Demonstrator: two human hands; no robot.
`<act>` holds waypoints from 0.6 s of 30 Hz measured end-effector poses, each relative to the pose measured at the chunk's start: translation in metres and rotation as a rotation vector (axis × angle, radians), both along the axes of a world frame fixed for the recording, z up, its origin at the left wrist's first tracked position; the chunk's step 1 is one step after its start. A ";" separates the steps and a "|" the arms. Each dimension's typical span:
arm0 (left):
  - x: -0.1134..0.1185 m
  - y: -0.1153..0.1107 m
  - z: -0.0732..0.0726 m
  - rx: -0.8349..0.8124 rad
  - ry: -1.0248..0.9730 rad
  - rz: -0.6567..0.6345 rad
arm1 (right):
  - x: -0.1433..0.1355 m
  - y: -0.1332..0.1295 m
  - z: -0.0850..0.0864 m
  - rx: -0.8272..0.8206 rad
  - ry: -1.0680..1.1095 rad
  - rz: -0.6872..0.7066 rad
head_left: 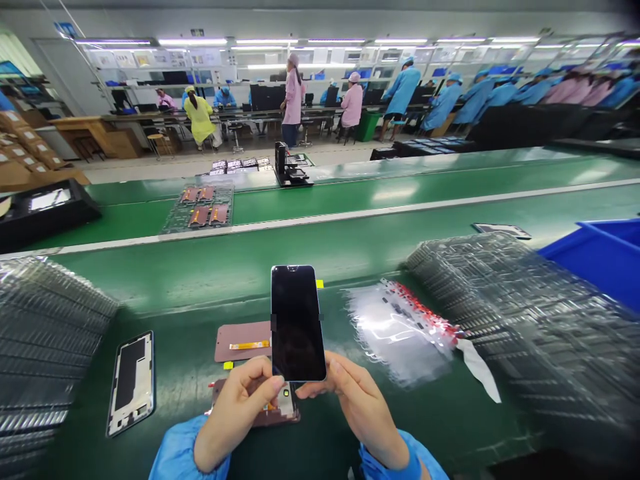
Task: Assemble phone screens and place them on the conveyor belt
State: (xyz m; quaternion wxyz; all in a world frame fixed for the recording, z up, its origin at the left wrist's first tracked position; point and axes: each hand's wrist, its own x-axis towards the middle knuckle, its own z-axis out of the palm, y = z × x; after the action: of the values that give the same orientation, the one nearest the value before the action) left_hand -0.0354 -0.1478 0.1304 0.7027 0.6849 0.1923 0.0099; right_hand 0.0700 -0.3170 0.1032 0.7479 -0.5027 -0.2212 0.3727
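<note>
My blue sleeves (185, 453) are nearest, and past them the fingers of my left hand (233, 410) and right hand (365, 407) are pinched on the lower corners of a dark-screened phone (299, 323), which reaches away beyond them. Under my left fingers a brown panel (277, 419) lies on the green table (183, 373); well left of them is a phone frame (131, 380), and right of my right fingers, clear films (400, 333)
</note>
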 end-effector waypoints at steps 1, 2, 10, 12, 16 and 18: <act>0.000 0.000 -0.001 -0.015 0.004 0.000 | 0.001 0.000 0.001 -0.021 -0.019 -0.004; -0.001 0.001 -0.002 -0.033 0.010 -0.003 | 0.002 0.001 0.001 -0.051 -0.044 -0.005; 0.036 0.044 0.005 -0.376 -0.067 0.019 | 0.023 0.016 -0.008 -0.255 -0.150 0.131; 0.059 0.067 0.001 -0.364 -0.010 0.109 | 0.029 0.022 -0.021 -0.297 -0.137 0.207; 0.099 0.111 -0.005 -0.222 0.047 0.370 | 0.042 0.022 -0.060 -0.315 -0.188 -0.017; 0.107 0.130 -0.003 -0.126 0.038 0.523 | 0.052 0.018 -0.080 -0.319 -0.242 -0.184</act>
State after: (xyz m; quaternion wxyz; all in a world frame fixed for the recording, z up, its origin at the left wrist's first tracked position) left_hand 0.0717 -0.0178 0.1277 0.7140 0.5668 0.3760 0.1661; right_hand 0.1224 -0.2995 0.0230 0.6577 -0.6740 -0.2005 0.2701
